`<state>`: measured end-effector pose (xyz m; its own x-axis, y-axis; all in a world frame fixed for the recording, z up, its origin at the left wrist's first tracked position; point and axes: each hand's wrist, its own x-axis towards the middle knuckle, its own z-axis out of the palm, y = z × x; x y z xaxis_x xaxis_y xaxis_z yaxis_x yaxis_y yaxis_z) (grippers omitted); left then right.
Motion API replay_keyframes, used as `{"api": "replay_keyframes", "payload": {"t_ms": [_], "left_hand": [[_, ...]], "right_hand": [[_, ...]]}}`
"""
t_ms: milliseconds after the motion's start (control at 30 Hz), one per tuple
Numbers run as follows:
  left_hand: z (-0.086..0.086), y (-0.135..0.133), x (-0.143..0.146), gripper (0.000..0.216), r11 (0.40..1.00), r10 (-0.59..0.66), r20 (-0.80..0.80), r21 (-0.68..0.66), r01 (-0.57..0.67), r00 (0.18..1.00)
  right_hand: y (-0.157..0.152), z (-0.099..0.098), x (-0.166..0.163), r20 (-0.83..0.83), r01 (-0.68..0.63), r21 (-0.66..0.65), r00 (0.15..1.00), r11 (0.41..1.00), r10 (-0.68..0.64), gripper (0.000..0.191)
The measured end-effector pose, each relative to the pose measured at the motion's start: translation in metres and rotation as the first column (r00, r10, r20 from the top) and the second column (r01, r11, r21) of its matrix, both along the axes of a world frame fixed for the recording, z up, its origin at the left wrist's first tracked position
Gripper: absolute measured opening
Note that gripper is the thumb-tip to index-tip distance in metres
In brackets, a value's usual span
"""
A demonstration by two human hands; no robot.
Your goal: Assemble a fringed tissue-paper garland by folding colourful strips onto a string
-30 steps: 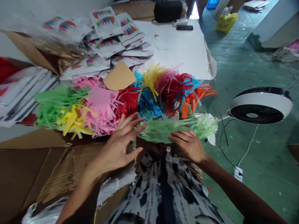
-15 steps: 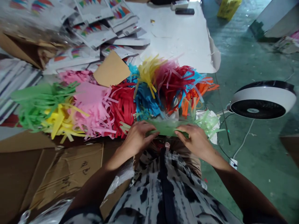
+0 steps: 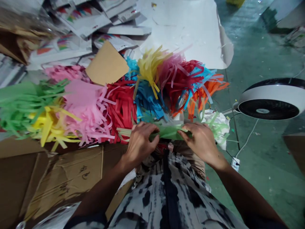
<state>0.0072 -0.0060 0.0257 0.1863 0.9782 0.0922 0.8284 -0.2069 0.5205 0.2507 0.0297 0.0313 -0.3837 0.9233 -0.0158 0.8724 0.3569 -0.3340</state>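
Note:
A light green tissue-paper tassel (image 3: 168,131) stretches between my hands at the table's near edge, with cut strips hanging out past both sides. My left hand (image 3: 143,137) pinches its left part between thumb and fingers. On the right part, my right hand (image 3: 197,139) is closed in the same way, thumb underneath. Just beyond lie fringed paper bundles: blue (image 3: 149,101), red (image 3: 121,103), pink (image 3: 83,109), yellow (image 3: 51,122), green (image 3: 26,101) and orange (image 3: 207,90). The fingertips are partly hidden by the green paper.
A tan card (image 3: 107,65) rests on the bundles. Printed white packets (image 3: 81,20) are piled at the back left, beside white sheeting (image 3: 183,28). Cardboard boxes (image 3: 64,178) stand below left. To the right are a white fan (image 3: 271,98) and a power strip (image 3: 235,163) on the green floor.
My view has shifted, so the bundles at left sit further left and the back of the table is cut off. Both hands still grip the green paper, with fingers slightly repositioned.

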Motion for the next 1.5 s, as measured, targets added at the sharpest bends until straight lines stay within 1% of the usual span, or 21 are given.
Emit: {"api": "replay_keyframes", "payload": {"t_ms": [133, 200, 267, 367, 467, 533, 600, 667, 733, 800, 867, 933, 1033, 1100, 1133, 1200, 1267, 1333, 1367, 1433, 1500], "left_hand": [[0.002, 0.001, 0.005, 0.01, 1.0, 0.026, -0.015, 0.013, -0.026, 1.0], [0.004, 0.002, 0.007, 0.015, 0.999, 0.033, 0.01, 0.012, -0.033, 0.999], [0.006, 0.002, 0.007, 0.013, 1.0, 0.012, 0.045, 0.012, -0.013, 0.999], [0.013, 0.0, 0.001, 0.022, 0.997, 0.019, 0.078, 0.075, -0.025, 0.997], [0.02, -0.002, -0.007, 0.019, 0.981, 0.051, 0.175, 0.175, -0.082, 0.983], [0.024, -0.002, -0.008, 0.02, 0.977, 0.041, 0.244, 0.195, -0.091, 0.969], [0.024, 0.0, -0.005, 0.022, 0.987, -0.024, 0.229, 0.162, -0.014, 0.973], [0.021, 0.001, -0.001, 0.022, 0.985, -0.156, 0.143, 0.099, 0.143, 0.977], [0.014, 0.001, 0.001, 0.025, 0.955, -0.295, 0.063, 0.052, 0.292, 0.953], [0.007, 0.0, -0.003, 0.026, 0.932, -0.359, -0.001, 0.043, 0.359, 0.933], [0.002, -0.002, -0.014, 0.028, 0.922, -0.384, -0.046, 0.036, 0.386, 0.922], [0.001, -0.003, -0.029, 0.035, 0.917, -0.395, -0.071, 0.026, 0.397, 0.916], [0.008, -0.004, -0.042, 0.059, 0.931, -0.354, -0.063, 0.073, 0.359, 0.933], [0.013, -0.006, -0.04, 0.073, 0.939, -0.311, -0.047, 0.138, 0.314, 0.949], [0.013, -0.007, -0.036, 0.077, 0.94, -0.294, -0.044, 0.167, 0.297, 0.955], [0.012, -0.009, -0.026, 0.071, 0.942, -0.267, -0.052, 0.196, 0.272, 0.962], [0.006, -0.011, -0.016, 0.049, 0.949, -0.246, -0.07, 0.187, 0.255, 0.967], [-0.001, -0.012, -0.011, 0.027, 0.95, -0.252, -0.09, 0.164, 0.264, 0.963], [-0.003, -0.013, -0.011, 0.02, 0.949, -0.26, -0.099, 0.158, 0.274, 0.96], [-0.005, -0.014, -0.012, 0.015, 0.945, -0.271, -0.11, 0.157, 0.286, 0.956], [-0.002, -0.014, -0.016, 0.015, 0.947, -0.277, -0.1, 0.141, 0.289, 0.956]], "right_hand": [[0.004, 0.0, -0.001, 0.033, -0.015, -0.022, 0.999, 1.0, 0.016, 0.012], [0.006, 0.002, -0.002, 0.047, -0.044, -0.031, 0.998, 0.999, 0.045, 0.014], [0.008, 0.006, -0.002, 0.042, -0.094, -0.019, 0.995, 0.995, 0.095, 0.014], [0.006, 0.011, 0.0, -0.01, -0.175, 0.055, 0.984, 0.983, 0.176, 0.013], [-0.002, 0.012, 0.002, -0.073, -0.217, 0.188, 0.97, 0.958, 0.234, 0.017], [-0.009, 0.01, 0.003, -0.085, -0.237, 0.273, 0.959, 0.932, 0.269, 0.019], [-0.015, 0.004, 0.004, -0.075, -0.269, 0.309, 0.949, 0.912, 0.305, 0.018], [-0.02, -0.003, 0.003, -0.053, -0.308, 0.295, 0.94, 0.905, 0.337, 0.016], [-0.024, -0.01, 0.003, -0.036, -0.331, 0.259, 0.935, 0.907, 0.352, 0.015], [-0.027, -0.013, 0.003, -0.026, -0.332, 0.226, 0.938, 0.916, 0.346, 0.015], [-0.03, -0.014, 0.001, -0.018, -0.324, 0.213, 0.942, 0.922, 0.335, 0.017], [-0.031, -0.013, 0.0, -0.009, -0.318, 0.231, 0.944, 0.92, 0.329, 0.018], [-0.031, -0.009, -0.001, -0.001, -0.299, 0.32, 0.949, 0.899, 0.315, 0.017], [-0.03, -0.005, -0.001, 0.008, -0.28, 0.402, 0.953, 0.872, 0.302, 0.016], [-0.03, -0.003, 0.0, 0.01, -0.273, 0.439, 0.954, 0.856, 0.299, 0.015], [-0.03, 0.001, 0.002, 0.004, -0.269, 0.476, 0.953, 0.837, 0.304, 0.016], [-0.031, 0.003, 0.003, -0.015, -0.279, 0.447, 0.948, 0.85, 0.319, 0.019], [-0.032, 0.002, 0.004, -0.05, -0.291, 0.365, 0.942, 0.885, 0.331, 0.018], [-0.031, 0.001, 0.004, -0.069, -0.295, 0.314, 0.941, 0.902, 0.332, 0.016], [-0.028, -0.002, 0.006, -0.096, -0.303, 0.222, 0.939, 0.927, 0.329, 0.017], [-0.023, -0.003, 0.009, -0.104, -0.315, 0.134, 0.938, 0.939, 0.33, 0.018]]}}
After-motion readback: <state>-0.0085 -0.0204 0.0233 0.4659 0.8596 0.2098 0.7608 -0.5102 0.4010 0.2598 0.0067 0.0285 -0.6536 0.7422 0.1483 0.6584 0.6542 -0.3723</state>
